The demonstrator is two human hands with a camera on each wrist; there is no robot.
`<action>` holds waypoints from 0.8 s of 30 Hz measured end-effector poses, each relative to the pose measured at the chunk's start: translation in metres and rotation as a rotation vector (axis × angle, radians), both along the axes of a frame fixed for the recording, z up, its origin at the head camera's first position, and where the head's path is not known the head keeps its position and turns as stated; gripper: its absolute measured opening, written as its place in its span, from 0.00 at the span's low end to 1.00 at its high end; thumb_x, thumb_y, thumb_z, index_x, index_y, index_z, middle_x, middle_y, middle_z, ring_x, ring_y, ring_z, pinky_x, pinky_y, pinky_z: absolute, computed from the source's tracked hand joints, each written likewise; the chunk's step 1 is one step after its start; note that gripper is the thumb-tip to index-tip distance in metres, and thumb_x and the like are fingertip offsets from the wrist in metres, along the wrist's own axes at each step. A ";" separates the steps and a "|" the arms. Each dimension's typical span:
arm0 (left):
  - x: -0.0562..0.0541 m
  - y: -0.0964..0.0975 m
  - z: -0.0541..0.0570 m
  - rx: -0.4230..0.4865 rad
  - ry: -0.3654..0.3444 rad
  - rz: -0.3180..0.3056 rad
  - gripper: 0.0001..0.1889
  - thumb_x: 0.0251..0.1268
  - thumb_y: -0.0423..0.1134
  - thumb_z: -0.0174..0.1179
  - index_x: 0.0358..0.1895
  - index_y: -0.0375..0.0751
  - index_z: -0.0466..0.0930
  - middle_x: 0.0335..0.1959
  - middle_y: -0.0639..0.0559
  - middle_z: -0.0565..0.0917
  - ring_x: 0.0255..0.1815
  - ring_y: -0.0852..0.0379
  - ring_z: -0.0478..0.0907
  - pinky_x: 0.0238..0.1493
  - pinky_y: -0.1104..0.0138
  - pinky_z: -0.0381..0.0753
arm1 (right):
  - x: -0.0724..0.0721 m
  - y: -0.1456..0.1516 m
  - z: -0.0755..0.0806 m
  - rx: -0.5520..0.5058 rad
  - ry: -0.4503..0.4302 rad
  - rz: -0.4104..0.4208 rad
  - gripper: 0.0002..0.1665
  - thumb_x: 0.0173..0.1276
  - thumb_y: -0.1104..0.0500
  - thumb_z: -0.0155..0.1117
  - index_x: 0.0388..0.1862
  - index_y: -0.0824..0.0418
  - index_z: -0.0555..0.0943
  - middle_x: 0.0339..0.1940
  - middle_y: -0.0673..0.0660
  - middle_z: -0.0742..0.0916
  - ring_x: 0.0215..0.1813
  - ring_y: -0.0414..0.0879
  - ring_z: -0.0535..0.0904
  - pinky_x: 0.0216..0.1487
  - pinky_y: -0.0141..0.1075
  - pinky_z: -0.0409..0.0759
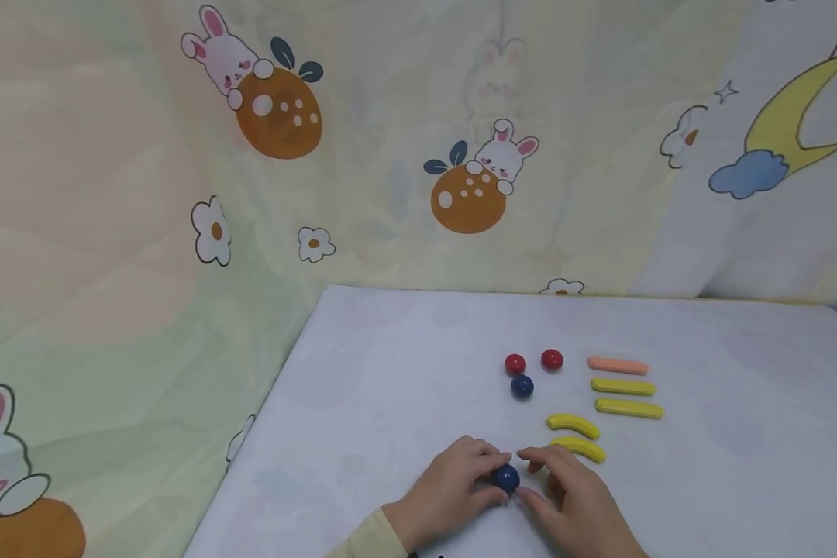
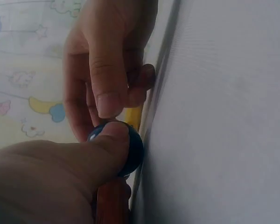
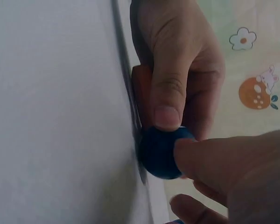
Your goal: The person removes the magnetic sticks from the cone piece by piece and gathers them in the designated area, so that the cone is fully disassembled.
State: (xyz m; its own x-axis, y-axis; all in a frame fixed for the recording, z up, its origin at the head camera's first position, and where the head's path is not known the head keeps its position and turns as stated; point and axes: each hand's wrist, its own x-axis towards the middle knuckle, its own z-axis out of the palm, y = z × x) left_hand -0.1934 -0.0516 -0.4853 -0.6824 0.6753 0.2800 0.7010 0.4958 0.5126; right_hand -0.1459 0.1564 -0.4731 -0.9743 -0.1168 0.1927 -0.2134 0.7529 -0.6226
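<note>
In the head view, my left hand (image 1: pixel 453 480) pinches a shiny dark blue ball (image 1: pixel 506 479) between thumb and fingers, low over the white table. Facing it on the right is my right hand (image 1: pixel 575 500), thumb and forefinger spread apart. The right wrist view shows the right thumb (image 3: pixel 200 156) against the blue ball (image 3: pixel 158 151), while a right finger stays off it. An orange-red, straight-edged piece (image 3: pixel 142 91) lies beside the left palm; whether that hand touches it is hidden. Two curved yellow pieces (image 1: pixel 573 425) lie just beyond the right hand.
Farther back on the white table (image 1: pixel 363 387) are two red balls (image 1: pixel 552 359) and another dark blue ball (image 1: pixel 521 387). To their right lie a salmon stick (image 1: pixel 618 365) and two straight yellow sticks (image 1: pixel 629 408). A patterned cloth (image 1: pixel 377 155) hangs behind the table.
</note>
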 end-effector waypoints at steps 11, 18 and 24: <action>0.006 0.003 0.000 -0.021 -0.123 -0.078 0.27 0.73 0.33 0.52 0.73 0.47 0.60 0.57 0.62 0.74 0.57 0.68 0.67 0.59 0.74 0.70 | -0.003 -0.005 0.000 -0.082 -0.158 0.029 0.33 0.51 0.52 0.79 0.55 0.50 0.74 0.43 0.41 0.81 0.30 0.32 0.70 0.29 0.27 0.70; 0.006 0.006 0.001 -0.015 -0.094 0.038 0.26 0.69 0.36 0.60 0.68 0.50 0.66 0.50 0.64 0.75 0.49 0.69 0.68 0.51 0.77 0.72 | -0.003 -0.008 0.002 -0.033 -0.210 -0.062 0.28 0.52 0.54 0.79 0.50 0.51 0.76 0.29 0.43 0.77 0.27 0.36 0.68 0.27 0.28 0.67; 0.003 0.006 0.001 -0.034 -0.081 0.284 0.17 0.61 0.46 0.67 0.53 0.54 0.78 0.38 0.68 0.74 0.37 0.69 0.66 0.37 0.76 0.69 | -0.006 -0.007 0.004 0.037 -0.247 -0.197 0.27 0.54 0.51 0.77 0.51 0.51 0.77 0.27 0.47 0.75 0.28 0.41 0.68 0.26 0.32 0.65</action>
